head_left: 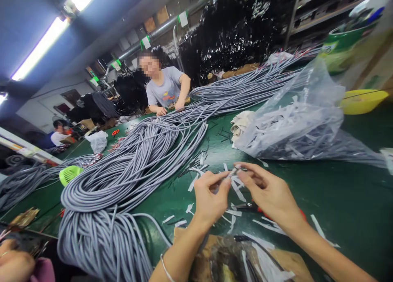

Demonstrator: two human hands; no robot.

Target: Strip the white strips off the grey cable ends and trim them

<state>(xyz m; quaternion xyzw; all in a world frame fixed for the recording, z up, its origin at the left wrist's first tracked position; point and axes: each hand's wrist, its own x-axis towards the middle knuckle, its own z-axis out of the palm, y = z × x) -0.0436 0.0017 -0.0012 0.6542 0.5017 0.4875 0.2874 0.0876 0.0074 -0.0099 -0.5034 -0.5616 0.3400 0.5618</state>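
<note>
My left hand and my right hand meet in front of me, over the green table. Both are closed in a pinch on a short, pale grey cable end; its fine detail is blurred. A loose grey cable runs from the coiled bundle toward my left forearm and passes out of sight behind it. Scissors with red handles lie partly hidden beneath my right hand. White strips are scattered under my fingers, and short black pieces lie farther left.
A clear plastic bag of white scraps sits beyond my right hand, near a yellow bowl and green container. Across the table a person handles grey cables. Another person's hand shows at lower left. Brown cardboard lies nearest me.
</note>
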